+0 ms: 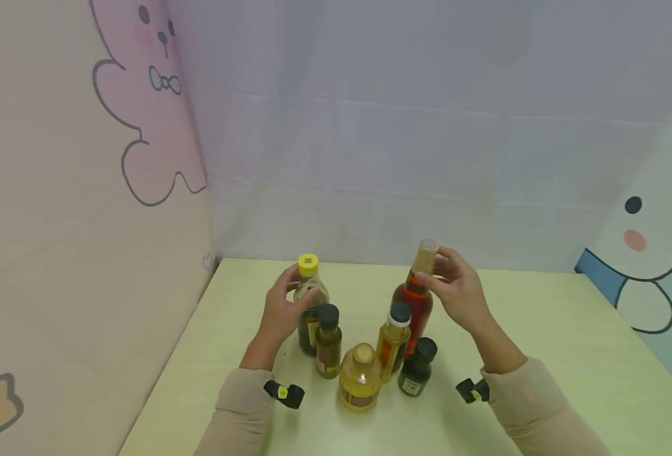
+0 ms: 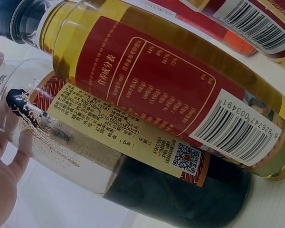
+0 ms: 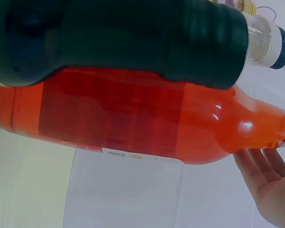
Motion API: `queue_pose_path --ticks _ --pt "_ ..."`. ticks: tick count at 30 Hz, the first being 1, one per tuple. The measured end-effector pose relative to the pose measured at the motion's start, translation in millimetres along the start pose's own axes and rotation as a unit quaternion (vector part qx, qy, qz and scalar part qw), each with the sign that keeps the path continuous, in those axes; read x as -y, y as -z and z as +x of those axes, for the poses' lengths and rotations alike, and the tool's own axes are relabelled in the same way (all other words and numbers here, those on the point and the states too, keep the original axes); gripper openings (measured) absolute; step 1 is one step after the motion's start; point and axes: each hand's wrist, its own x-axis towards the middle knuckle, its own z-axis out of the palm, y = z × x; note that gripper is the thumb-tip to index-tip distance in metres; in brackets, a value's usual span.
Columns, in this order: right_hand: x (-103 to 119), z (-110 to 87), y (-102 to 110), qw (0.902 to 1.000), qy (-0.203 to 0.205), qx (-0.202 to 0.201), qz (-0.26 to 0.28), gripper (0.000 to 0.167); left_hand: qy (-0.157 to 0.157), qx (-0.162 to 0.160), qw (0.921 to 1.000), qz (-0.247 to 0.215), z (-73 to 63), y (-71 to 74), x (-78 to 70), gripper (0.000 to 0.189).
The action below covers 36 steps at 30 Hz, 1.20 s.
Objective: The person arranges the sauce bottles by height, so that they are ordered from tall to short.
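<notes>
My left hand (image 1: 283,310) holds a clear bottle of dark liquid (image 1: 307,335) with a yellow cap by its shoulder, thumb on one side and fingers behind. Its printed label (image 2: 109,128) and dark lower part show in the left wrist view, partly behind a bottle of yellow oil with a red label (image 2: 147,76). My right hand (image 1: 455,288) grips the neck of a tall bottle of red liquid (image 1: 413,297); in the right wrist view the fingers (image 3: 261,173) curl at that neck. Both held bottles stand upright at the back of the group.
Between and in front of them stand a small dark-capped bottle (image 1: 329,348), a round yellow bottle (image 1: 360,380), a tall yellow bottle with a dark cap (image 1: 389,345) and a small dark green bottle (image 1: 415,370). A pale cloth wall (image 1: 404,158) rises behind the table (image 1: 541,329).
</notes>
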Motion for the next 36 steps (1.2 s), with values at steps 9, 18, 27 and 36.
queue_pose_path --ticks 9,18,27,36 --pt "3.2 12.2 -0.9 0.9991 -0.018 0.028 -0.026 0.047 -0.001 -0.002 0.9999 0.011 -1.5 -1.2 2.1 0.051" --pt "6.8 25.7 -3.7 0.9985 -0.028 0.037 -0.031 0.048 -0.02 -0.006 0.9996 0.018 -1.9 -0.4 1.2 0.051" --pt "9.0 36.4 -9.0 0.9979 -0.033 0.049 -0.024 0.048 -0.028 -0.008 0.9993 0.021 -2.4 1.0 1.8 0.051" --pt "10.2 47.1 -14.7 0.997 -0.042 0.059 -0.027 0.047 -0.032 -0.008 0.9993 0.016 -1.6 0.0 2.5 0.049"
